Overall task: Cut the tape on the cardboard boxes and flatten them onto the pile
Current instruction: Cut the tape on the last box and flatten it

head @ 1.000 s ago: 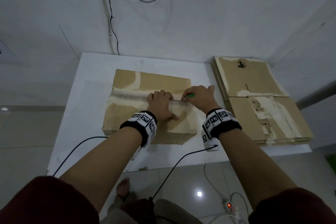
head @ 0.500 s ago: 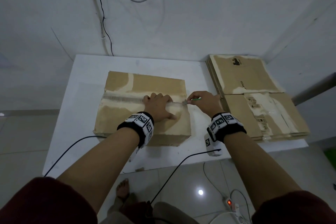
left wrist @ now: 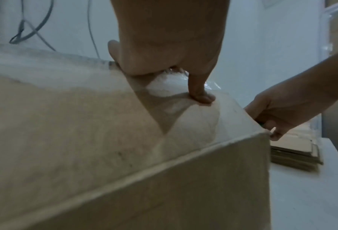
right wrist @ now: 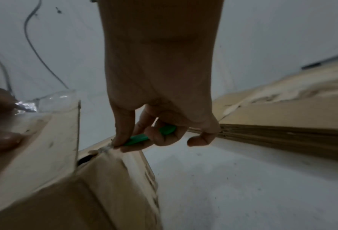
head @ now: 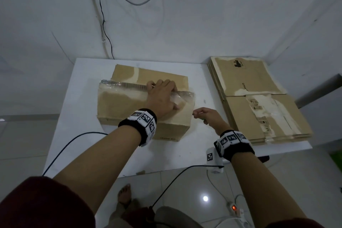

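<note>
Bench carries one closed box, contents not visible, and to its right a pile of flattened cardboard. Left hand presses flat across the taped top seam. Right hand, at the box's right edge, fingers grasping a green cutter.

Support surface: white rectangular tabletop, set against white wall. Resting directly on it, centre: brown cardboard box w/ clear tape along top seam, standing on its base, top flaps closed. Far right end: pile of flattened brown cardboard sheets, stacked flat, edges approx. aligned, near box but apart from it. Black cable crosses the near-left corner and drops over the edge. Small scuff marks on surface between box and pile.
</note>
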A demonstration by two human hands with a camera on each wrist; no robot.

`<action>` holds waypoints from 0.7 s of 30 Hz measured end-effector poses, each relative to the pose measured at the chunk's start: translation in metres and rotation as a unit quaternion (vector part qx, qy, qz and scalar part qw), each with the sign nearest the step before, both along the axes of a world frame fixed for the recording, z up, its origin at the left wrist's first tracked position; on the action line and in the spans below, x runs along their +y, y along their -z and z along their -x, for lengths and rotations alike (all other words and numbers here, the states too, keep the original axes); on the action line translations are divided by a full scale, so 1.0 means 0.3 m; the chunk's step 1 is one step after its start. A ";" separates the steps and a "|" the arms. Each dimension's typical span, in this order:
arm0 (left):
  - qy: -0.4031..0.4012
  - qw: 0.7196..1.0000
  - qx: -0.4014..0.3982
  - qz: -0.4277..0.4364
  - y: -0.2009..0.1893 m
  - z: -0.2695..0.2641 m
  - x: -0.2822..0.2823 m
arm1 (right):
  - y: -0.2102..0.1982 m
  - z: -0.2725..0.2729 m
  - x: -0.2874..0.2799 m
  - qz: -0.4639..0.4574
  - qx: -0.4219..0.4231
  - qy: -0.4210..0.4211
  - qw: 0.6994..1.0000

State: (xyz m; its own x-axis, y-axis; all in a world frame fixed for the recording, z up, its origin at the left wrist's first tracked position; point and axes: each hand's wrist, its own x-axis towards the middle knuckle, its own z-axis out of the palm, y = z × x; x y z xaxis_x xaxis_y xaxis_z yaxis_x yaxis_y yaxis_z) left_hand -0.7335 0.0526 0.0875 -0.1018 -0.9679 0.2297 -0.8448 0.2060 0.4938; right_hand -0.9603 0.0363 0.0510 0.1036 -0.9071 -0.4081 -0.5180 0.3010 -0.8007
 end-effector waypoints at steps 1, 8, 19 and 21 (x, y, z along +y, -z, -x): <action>0.007 1.000 -0.003 0.022 -0.009 0.007 0.006 | 0.011 0.005 0.010 0.017 -0.018 0.021 0.999; 0.006 0.995 -0.085 0.053 -0.078 0.052 0.150 | -0.002 0.002 0.050 0.077 -0.089 0.070 0.991; -0.017 0.971 -0.048 -0.234 -0.010 0.134 0.304 | 0.026 0.003 0.113 0.138 -0.039 0.020 0.990; -0.048 0.974 0.038 -0.219 0.012 0.142 0.306 | 0.035 0.006 0.124 0.136 -0.027 0.017 0.990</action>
State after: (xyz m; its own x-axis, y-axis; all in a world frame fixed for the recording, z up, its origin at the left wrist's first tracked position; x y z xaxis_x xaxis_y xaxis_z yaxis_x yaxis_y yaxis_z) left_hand -0.7761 0.1444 0.0839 -0.0057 -0.9791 -0.2032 -0.8075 -0.1153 0.5785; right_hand -0.9621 0.0736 0.0405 0.0867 -0.9860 -0.1424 -0.4659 0.0862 -0.8806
